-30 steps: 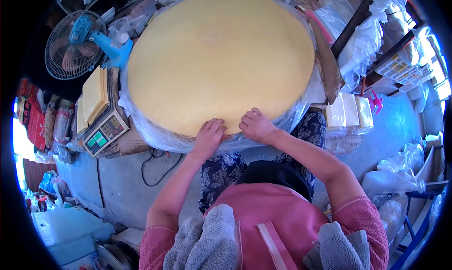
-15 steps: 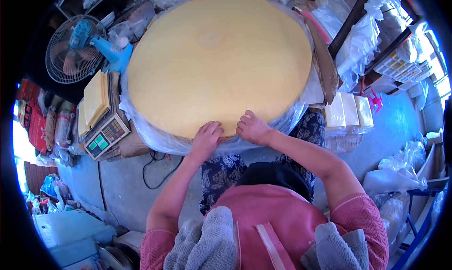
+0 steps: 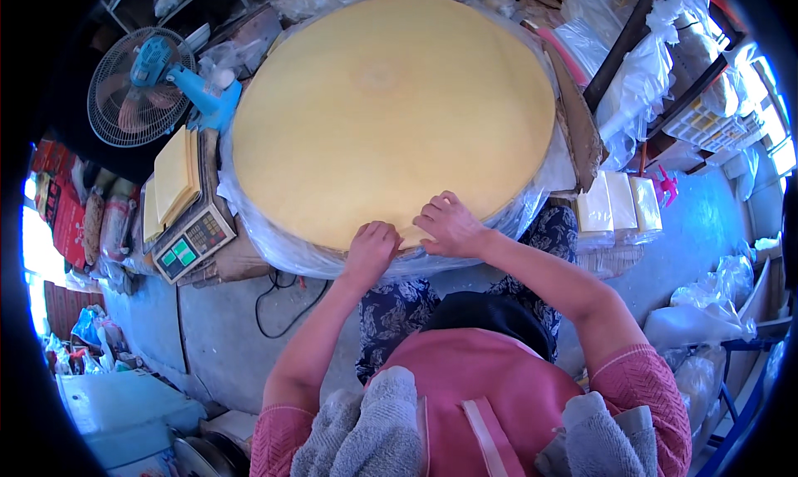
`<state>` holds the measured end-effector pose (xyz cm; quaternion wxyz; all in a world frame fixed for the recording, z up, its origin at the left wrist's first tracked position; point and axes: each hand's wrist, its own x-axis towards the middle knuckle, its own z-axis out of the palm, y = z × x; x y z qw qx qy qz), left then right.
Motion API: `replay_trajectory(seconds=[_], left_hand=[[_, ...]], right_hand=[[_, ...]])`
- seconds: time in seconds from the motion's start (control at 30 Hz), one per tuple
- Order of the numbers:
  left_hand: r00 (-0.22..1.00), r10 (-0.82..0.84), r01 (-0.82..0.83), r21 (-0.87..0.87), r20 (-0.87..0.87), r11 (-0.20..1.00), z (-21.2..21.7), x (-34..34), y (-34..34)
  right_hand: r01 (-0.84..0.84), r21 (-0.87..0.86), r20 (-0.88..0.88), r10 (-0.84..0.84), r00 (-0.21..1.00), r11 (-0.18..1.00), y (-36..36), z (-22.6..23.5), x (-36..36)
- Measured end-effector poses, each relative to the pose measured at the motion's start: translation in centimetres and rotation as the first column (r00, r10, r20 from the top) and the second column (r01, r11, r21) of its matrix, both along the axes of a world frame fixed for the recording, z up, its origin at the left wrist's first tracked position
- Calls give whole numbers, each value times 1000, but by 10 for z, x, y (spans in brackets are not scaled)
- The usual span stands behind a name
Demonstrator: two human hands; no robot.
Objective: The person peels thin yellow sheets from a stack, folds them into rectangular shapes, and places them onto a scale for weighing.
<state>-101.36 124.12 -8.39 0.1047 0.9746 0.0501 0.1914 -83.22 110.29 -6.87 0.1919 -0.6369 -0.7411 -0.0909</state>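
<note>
A large, round, thin yellow sheet (image 3: 391,144), which looks like a bean-curd skin, lies flat on top of what appears to be a stack. Clear plastic film (image 3: 307,257) wraps out from beneath its edge. At the near rim, my left hand (image 3: 374,251) has its fingers curled closed over the sheet's edge. Just right of it, my right hand (image 3: 450,225) pinches the same rim, where a small fold shows between the hands. The fingertips of both hands are partly hidden.
On the left stand a scale (image 3: 195,242) bearing folded yellow sheets (image 3: 176,177) and a blue fan (image 3: 150,65). Packs of pale sheets (image 3: 619,201) sit to the right, beside a cardboard flap (image 3: 578,119). A black cable (image 3: 266,315) lies on the floor.
The whole view has shifted slightly. My left fingers have curled in more at the sheet's rim, and a small fold now shows beside my right fingers.
</note>
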Motion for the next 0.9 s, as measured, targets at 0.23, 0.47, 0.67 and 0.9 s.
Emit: replay_trajectory(seconds=[0.23,0.47,0.67,0.9], left_hand=[[992,106,-98,-100,74,990,11,10,-8],[997,81,-82,86,10,993,-4,17,-1],[999,54,-54,99,3,994,-7,10,4],[997,-31,26,73,66,997,-1,5,3]], right_hand=[[3,-55,-37,-5,999,998,13,-3,2],[15,-146,32,-10,999,989,24,-8,-4],[-30,-303,-161,-20,987,952,32,4,1],[1,-381,-241,-101,965,924,36,6,11]])
